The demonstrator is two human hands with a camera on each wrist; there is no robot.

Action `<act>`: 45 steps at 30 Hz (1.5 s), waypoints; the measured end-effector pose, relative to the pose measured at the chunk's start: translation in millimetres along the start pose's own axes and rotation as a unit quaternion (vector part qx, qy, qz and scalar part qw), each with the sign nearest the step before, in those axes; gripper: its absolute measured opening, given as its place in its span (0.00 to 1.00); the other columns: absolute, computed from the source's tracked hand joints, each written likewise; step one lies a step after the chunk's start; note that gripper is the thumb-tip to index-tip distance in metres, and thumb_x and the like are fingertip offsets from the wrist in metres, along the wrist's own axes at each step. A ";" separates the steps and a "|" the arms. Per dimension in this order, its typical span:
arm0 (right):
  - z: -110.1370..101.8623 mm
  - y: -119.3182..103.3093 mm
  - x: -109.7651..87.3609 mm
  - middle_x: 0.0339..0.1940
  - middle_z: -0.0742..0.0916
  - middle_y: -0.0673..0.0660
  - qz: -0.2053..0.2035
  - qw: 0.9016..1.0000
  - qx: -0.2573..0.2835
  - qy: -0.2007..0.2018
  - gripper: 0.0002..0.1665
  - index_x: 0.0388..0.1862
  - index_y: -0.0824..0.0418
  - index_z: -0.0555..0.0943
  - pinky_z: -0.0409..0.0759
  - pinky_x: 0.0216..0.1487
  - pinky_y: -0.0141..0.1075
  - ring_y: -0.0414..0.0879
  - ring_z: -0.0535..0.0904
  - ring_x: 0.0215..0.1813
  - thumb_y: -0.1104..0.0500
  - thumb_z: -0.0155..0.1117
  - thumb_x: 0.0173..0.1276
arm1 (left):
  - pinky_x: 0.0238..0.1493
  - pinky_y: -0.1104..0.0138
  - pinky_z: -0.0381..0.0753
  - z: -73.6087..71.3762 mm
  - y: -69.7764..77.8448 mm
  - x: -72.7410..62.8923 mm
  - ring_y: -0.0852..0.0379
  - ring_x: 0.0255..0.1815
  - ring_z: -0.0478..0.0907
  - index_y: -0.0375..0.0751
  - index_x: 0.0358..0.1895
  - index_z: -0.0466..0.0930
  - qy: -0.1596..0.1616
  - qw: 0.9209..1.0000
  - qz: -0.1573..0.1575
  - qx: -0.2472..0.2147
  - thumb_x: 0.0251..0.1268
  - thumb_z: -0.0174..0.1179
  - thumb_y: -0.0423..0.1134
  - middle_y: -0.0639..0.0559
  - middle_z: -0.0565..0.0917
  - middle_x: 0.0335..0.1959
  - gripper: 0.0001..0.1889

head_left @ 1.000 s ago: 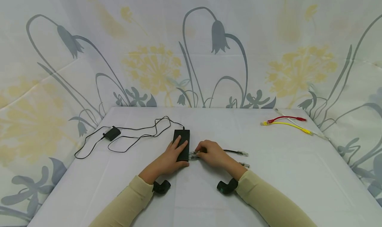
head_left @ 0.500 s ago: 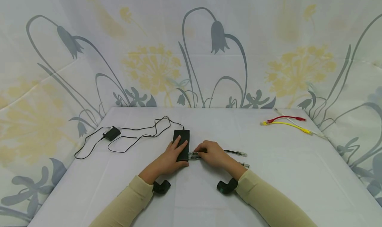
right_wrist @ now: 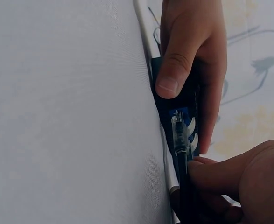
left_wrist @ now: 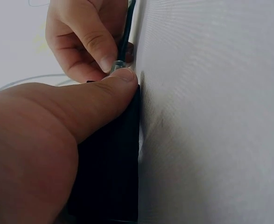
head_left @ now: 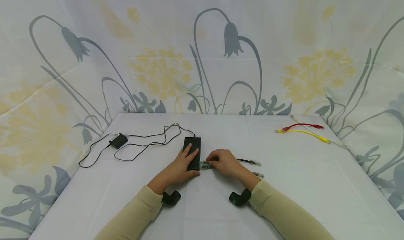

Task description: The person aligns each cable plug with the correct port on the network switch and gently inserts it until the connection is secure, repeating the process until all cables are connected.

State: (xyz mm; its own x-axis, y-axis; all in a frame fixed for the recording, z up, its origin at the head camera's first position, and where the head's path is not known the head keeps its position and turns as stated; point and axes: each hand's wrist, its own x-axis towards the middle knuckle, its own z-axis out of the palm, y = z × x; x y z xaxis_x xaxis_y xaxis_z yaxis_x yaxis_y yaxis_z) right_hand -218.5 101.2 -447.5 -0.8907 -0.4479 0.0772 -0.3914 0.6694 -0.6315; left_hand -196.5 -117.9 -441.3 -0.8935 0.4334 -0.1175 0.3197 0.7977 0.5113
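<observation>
My left hand [head_left: 179, 168] lies over a black box [head_left: 192, 140], with straight fingers spread on its top and the thumb at its near end. Along the box's right side, two clear network plugs [head_left: 203, 165] on short black cables point at its ports. In the right wrist view, the nearer network plug [right_wrist: 179, 133] is at a blue-lined port. My right hand [head_left: 224, 162] pinches a black network cable [head_left: 247, 160] close to its plug at the box; the fingertips partly hide that plug. Another free cable end [head_left: 258, 174] shows by the right wrist.
A thin black cord [head_left: 148, 144] runs from the box's far end to a black power adapter [head_left: 118, 141] at left. Red [head_left: 303, 124], yellow [head_left: 304, 131] and white cables lie at the back right. A patterned curtain [head_left: 157, 57] hangs behind the table [head_left: 221, 219].
</observation>
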 end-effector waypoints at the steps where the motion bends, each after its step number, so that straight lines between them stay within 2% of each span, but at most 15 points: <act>1: 0.4 0.2 0.2 0.40 0.88 0.50 0.001 1.000 0.001 0.002 0.07 0.40 0.54 0.86 0.79 0.50 0.42 0.45 0.83 0.46 0.62 0.63 0.68 | 0.69 0.39 0.59 0.2 0.1 0.2 0.33 0.79 0.37 0.55 0.78 0.49 0.001 1.000 0.000 -0.001 0.64 0.61 0.57 0.49 0.38 0.81 0.44; 22: 3.1 -6.4 0.4 0.39 0.88 0.52 0.007 1.000 0.018 0.014 0.06 0.36 0.55 0.86 0.79 0.48 0.41 0.45 0.82 0.44 0.64 0.64 0.66 | 0.68 0.39 0.61 2.4 0.1 2.4 0.32 0.78 0.40 0.54 0.78 0.50 0.008 1.000 -0.005 0.008 0.63 0.62 0.57 0.48 0.40 0.81 0.43; 34: 4.4 -7.2 0.2 0.41 0.87 0.51 0.014 1.000 0.016 0.016 0.06 0.36 0.55 0.86 0.79 0.50 0.43 0.45 0.82 0.45 0.64 0.64 0.66 | 0.68 0.38 0.60 1.3 2.6 1.0 0.31 0.78 0.40 0.53 0.78 0.51 0.010 1.000 -0.004 -0.001 0.63 0.62 0.56 0.48 0.40 0.81 0.43; 45: 4.6 -3.5 -0.5 0.37 0.85 0.50 -0.015 1.000 -0.006 0.012 0.06 0.37 0.54 0.85 0.78 0.44 0.39 0.42 0.81 0.40 0.64 0.63 0.66 | 0.69 0.40 0.60 1.5 1.2 1.6 0.31 0.78 0.40 0.51 0.78 0.52 0.010 1.000 0.001 -0.005 0.64 0.62 0.55 0.45 0.41 0.81 0.43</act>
State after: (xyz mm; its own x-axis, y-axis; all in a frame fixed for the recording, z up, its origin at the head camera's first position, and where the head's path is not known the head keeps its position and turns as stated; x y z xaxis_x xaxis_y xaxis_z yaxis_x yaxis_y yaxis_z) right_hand -215.6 96.4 -448.9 -0.8840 -0.4535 0.1135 -0.4198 0.6634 -0.6194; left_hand -197.1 -115.6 -442.2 -0.8996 0.4254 -0.0992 0.3178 0.7931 0.5196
